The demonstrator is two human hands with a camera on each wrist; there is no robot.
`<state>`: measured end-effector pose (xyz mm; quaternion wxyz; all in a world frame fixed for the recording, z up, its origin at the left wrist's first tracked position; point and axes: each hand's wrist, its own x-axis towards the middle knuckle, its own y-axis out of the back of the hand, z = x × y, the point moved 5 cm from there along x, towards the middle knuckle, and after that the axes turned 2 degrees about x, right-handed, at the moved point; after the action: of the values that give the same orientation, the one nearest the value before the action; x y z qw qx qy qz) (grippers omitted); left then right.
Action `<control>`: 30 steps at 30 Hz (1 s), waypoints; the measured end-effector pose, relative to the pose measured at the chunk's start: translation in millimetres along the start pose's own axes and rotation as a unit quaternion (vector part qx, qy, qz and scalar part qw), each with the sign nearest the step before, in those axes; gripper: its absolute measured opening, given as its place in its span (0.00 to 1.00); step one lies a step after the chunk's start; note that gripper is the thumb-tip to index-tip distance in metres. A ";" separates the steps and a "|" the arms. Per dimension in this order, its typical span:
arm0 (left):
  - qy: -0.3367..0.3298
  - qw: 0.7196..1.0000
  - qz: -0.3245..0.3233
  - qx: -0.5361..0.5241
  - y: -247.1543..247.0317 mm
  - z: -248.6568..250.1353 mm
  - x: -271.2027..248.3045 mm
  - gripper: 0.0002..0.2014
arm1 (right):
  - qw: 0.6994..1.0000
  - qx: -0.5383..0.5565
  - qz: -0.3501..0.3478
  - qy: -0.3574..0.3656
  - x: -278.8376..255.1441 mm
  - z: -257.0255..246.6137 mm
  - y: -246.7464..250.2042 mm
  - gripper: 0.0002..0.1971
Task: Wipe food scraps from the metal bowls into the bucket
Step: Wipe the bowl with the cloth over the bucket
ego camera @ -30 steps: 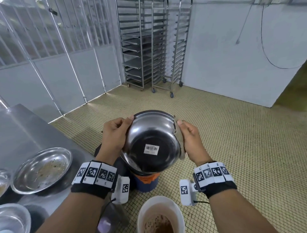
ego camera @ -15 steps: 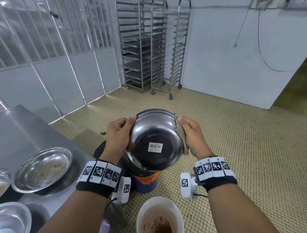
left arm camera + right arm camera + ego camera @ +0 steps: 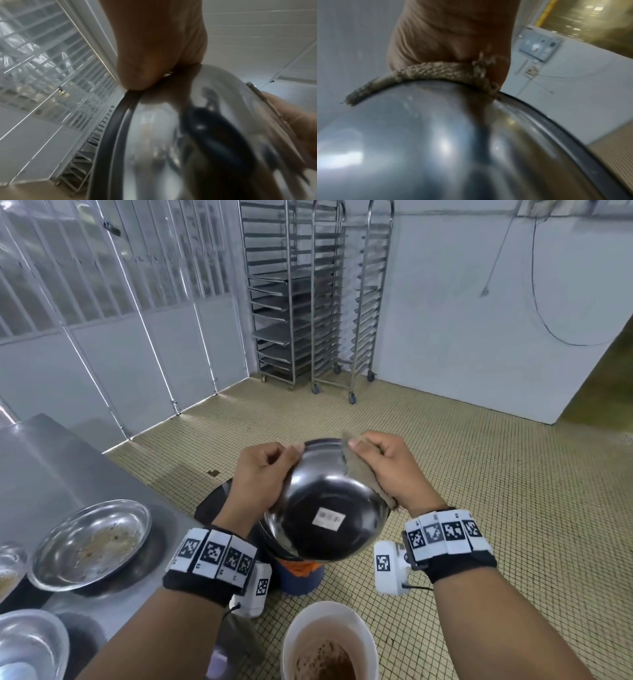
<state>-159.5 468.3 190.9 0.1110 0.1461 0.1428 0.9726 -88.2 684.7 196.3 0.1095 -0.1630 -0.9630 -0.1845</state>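
A metal bowl [image 3: 325, 501] is held in the air, its base with a barcode sticker turned toward me. My left hand [image 3: 270, 463] grips its left rim, the thumb pressing on the edge [image 3: 133, 94]. My right hand [image 3: 373, 457] pinches a brownish cloth [image 3: 359, 474] against the upper right rim; the cloth [image 3: 436, 71] wraps over the bowl [image 3: 419, 135] there. The bowl's inside faces away and is hidden. Below, near my body, a white bucket [image 3: 291, 645] holds brown scraps.
A steel table [image 3: 51, 460] at the left carries a dirty metal dish [image 3: 92, 546] and two more bowls [image 3: 30, 648] at the frame edge. A blue and orange container [image 3: 301, 577] stands on the tiled floor under the bowl. Wheeled tray racks [image 3: 308, 302] stand far back.
My right hand with the cloth has slid up the right rim toward the top. The bowl has tilted a little, and my left fingers have curled tighter on the rim.
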 end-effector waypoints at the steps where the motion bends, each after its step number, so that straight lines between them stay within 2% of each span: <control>1: -0.009 1.000 -0.007 0.009 -3.7 2.4 -1.3 0.21 | 0.999 -0.029 -0.020 0.011 2.8 -6.1 -1.8 0.17; 4: 0.006 0.998 0.040 -0.042 2.8 -2.8 2.3 0.21 | 1.000 -0.013 0.005 0.007 3.1 -5.5 4.7 0.17; 8: 0.062 0.980 0.115 -0.151 13.7 -23.0 3.8 0.21 | 0.985 0.153 0.055 -0.061 -11.6 20.4 7.3 0.22; 10: 0.041 0.989 0.098 -0.108 10.3 -23.9 1.1 0.20 | 0.981 0.167 0.075 -0.058 -14.0 28.2 9.2 0.24; 12: 0.000 0.998 0.052 -0.022 7.1 -17.3 -1.1 0.18 | 0.986 0.139 0.079 -0.040 -14.2 27.3 12.2 0.23; 14: -0.038 0.999 0.006 0.035 3.7 -9.9 -0.5 0.16 | 0.995 0.081 0.060 -0.021 -14.1 21.5 11.8 0.19; 17: -0.072 0.995 -0.036 0.059 -1.4 -2.8 1.2 0.14 | 1.000 0.017 0.015 0.000 -13.2 15.9 -0.3 0.20; 21: -0.033 0.999 0.012 -0.009 6.6 -5.7 3.3 0.15 | 0.999 0.044 0.024 0.002 -19.9 23.9 -9.4 0.20; 23: -0.005 0.997 0.055 -0.045 14.2 -12.1 4.0 0.14 | 0.995 0.084 0.045 -0.016 -23.8 30.8 -7.5 0.22; 25: 0.014 0.995 0.070 -0.064 16.2 -18.3 3.6 0.14 | 0.993 0.096 0.050 -0.040 -23.6 35.9 -6.5 0.23; 27: 0.008 0.999 0.047 -0.025 10.0 -17.6 1.6 0.14 | 0.997 0.057 0.034 -0.037 -17.7 33.5 -6.5 0.23; 30: -0.025 0.999 -0.004 0.025 -1.4 -6.1 -2.5 0.14 | 0.999 -0.037 -0.016 0.008 -7.2 13.6 -10.2 0.23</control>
<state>-158.9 467.5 184.3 0.1146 0.1724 0.1646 0.9644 -87.2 679.1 178.8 0.1084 -0.1498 -0.9571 -0.2231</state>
